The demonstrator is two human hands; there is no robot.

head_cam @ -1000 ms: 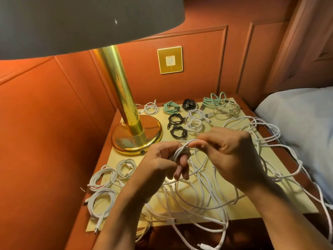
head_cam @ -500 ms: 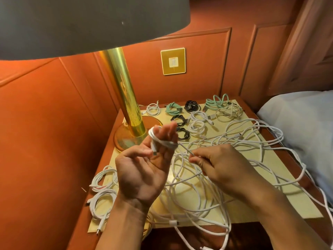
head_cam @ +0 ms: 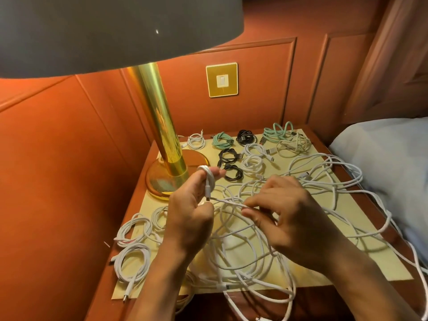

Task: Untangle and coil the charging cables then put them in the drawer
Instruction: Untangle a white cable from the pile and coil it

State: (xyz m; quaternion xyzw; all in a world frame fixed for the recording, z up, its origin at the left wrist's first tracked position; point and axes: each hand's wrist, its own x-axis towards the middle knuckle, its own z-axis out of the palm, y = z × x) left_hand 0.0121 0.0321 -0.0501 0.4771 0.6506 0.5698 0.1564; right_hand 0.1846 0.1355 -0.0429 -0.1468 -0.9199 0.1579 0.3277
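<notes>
The drawer is out of view, and the tangle (head_cam: pixel 266 228) of white cables runs under both hands and off the bottom edge, so its ends cannot be traced. The left hand (head_cam: pixel 188 212) is closed on a white cable (head_cam: pixel 209 179) looped over its raised fingers, plug pointing down. That cable then runs sideways to the right hand (head_cam: pixel 289 218), pinched there above the desk (head_cam: pixel 382 262).

two hands (head_cam: pixel 190 214) at work; on the desk (head_cam: pixel 382 265): three black coiled cables (head_cam: pixel 228 156), two mint-green coils (head_cam: pixel 222 140), one brass lamp (head_cam: pixel 162 126), and roughly seven white coils (head_cam: pixel 133 262).
</notes>
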